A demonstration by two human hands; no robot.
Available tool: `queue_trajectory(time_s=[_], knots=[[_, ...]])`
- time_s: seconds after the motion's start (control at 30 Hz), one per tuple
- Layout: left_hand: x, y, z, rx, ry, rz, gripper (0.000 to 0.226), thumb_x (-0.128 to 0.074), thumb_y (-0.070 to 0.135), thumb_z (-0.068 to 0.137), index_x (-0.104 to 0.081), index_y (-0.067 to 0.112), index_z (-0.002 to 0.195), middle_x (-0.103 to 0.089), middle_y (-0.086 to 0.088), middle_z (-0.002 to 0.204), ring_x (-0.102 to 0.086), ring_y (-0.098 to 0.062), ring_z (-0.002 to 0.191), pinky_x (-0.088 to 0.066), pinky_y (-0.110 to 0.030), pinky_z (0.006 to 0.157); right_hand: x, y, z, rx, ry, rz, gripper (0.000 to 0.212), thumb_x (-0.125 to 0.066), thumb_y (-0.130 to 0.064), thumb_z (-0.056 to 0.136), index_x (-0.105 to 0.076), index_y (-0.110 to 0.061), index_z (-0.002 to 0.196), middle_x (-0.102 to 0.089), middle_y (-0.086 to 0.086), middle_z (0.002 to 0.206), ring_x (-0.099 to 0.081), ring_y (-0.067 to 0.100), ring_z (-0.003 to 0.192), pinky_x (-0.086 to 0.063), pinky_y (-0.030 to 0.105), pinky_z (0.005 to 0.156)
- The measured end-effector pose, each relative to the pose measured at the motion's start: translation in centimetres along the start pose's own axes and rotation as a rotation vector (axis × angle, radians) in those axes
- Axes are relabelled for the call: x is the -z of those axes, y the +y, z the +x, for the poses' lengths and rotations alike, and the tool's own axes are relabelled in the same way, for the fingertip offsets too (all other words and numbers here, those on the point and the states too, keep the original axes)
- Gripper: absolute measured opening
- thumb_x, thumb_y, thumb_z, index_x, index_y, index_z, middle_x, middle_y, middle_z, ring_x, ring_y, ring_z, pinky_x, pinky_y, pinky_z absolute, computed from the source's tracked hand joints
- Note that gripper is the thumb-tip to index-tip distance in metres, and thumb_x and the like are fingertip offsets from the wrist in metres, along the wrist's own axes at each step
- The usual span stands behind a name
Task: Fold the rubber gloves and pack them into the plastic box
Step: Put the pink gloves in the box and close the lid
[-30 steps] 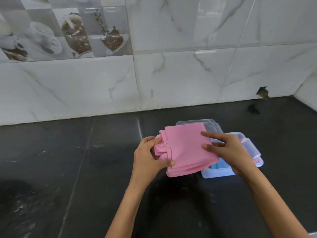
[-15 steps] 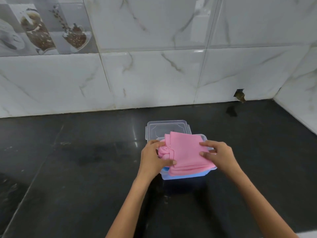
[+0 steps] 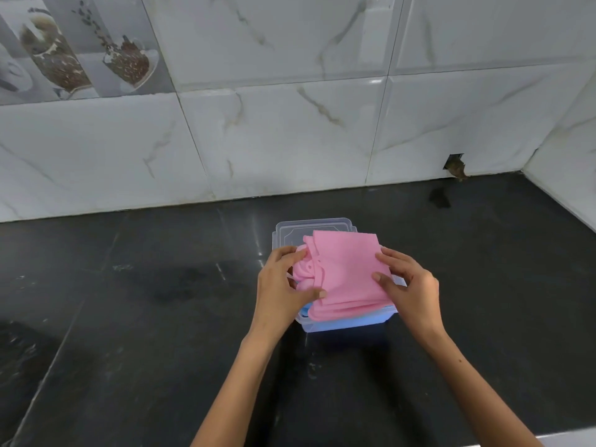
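The folded pink rubber gloves [image 3: 346,269] form a flat stack held right over the open plastic box [image 3: 348,324], a pale blue translucent tub on the black counter. My left hand [image 3: 280,285] grips the stack's left side, where the curled glove fingers bunch up. My right hand [image 3: 408,285] pinches the right edge with thumb and fingers. The gloves cover most of the box opening, so its inside is hidden. The box's clear lid [image 3: 290,232] lies behind it, partly under the gloves.
The black stone counter [image 3: 145,317] stretches left and toward me. A white marble-tiled wall [image 3: 290,140] runs behind, and a side wall [image 3: 567,162] closes the right corner. A small brown hole [image 3: 454,166] sits at the wall's base.
Both hands carried the folded gloves from left of the box to directly over its opening and lower. The view shifted so the box sits centred.
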State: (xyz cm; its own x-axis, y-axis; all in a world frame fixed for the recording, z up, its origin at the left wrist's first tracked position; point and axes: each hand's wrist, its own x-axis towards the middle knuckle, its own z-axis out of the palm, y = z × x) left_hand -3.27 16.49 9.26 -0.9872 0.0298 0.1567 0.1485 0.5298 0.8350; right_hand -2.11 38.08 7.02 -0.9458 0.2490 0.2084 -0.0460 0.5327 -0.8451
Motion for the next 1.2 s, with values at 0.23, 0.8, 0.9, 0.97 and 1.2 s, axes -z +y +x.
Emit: queue_trajectory(time_s=[0.23, 0.8, 0.9, 0.97, 1.2], knots=[[-1.1, -2.0, 0.1, 0.131, -0.048, 0.065, 0.071, -0.086, 0.029, 0.065, -0.056, 0.013, 0.128, -0.050, 0.000, 0.132, -0.050, -0.018, 0.118, -0.046, -0.030, 0.098, -0.9, 0.2, -0.3, 0.062, -0.109, -0.361, 0.038, -0.065, -0.006, 0.086, -0.061, -0.010, 0.123, -0.052, 0.013, 0.136, -0.058, 0.029, 0.114, -0.051, 0.039, 0.096], [-1.0, -1.2, 3.1, -0.326, -0.637, 1.052, 0.075, -0.030, 0.057, 0.094, 0.000, 0.018, 0.152, 0.013, -0.002, 0.159, 0.011, -0.015, 0.147, 0.004, -0.036, 0.119, 1.4, 1.4, 3.6, 0.341, -0.642, -0.933, 0.068, -0.054, -0.054, 0.085, -0.022, -0.044, 0.144, -0.006, -0.015, 0.158, -0.030, 0.022, 0.131, -0.029, 0.037, 0.107], [-1.5, -1.0, 2.6, -0.345, -0.688, 1.138, 0.076, -0.023, 0.056, 0.096, 0.003, 0.012, 0.151, 0.013, -0.007, 0.159, 0.012, -0.018, 0.147, 0.005, -0.035, 0.119, 1.3, 1.8, 4.2, 0.446, -0.678, -1.098, 0.073, -0.045, -0.062, 0.086, -0.013, -0.039, 0.147, -0.008, -0.013, 0.158, -0.002, 0.020, 0.147, -0.003, 0.047, 0.118], [-1.7, -0.9, 2.2, -0.352, -0.707, 1.181, 0.075, -0.020, 0.055, 0.097, 0.006, 0.009, 0.150, 0.015, -0.008, 0.159, 0.014, -0.019, 0.147, 0.006, -0.036, 0.120, 1.3, 2.1, 4.2, 0.482, -0.718, -1.121, 0.074, -0.042, -0.061, 0.087, -0.010, -0.035, 0.148, -0.006, -0.011, 0.159, 0.004, 0.017, 0.147, 0.006, 0.047, 0.117], [-2.4, -1.2, 1.1, -0.344, -0.801, 1.264, 0.072, -0.016, 0.052, 0.099, 0.011, 0.008, 0.149, 0.020, -0.008, 0.157, 0.016, -0.020, 0.146, 0.009, -0.036, 0.119, 0.6, 2.7, 3.4, 0.502, -0.853, -1.191, 0.069, -0.041, -0.054, 0.092, -0.011, -0.030, 0.149, -0.005, -0.004, 0.159, -0.004, 0.015, 0.147, 0.016, 0.039, 0.110]])
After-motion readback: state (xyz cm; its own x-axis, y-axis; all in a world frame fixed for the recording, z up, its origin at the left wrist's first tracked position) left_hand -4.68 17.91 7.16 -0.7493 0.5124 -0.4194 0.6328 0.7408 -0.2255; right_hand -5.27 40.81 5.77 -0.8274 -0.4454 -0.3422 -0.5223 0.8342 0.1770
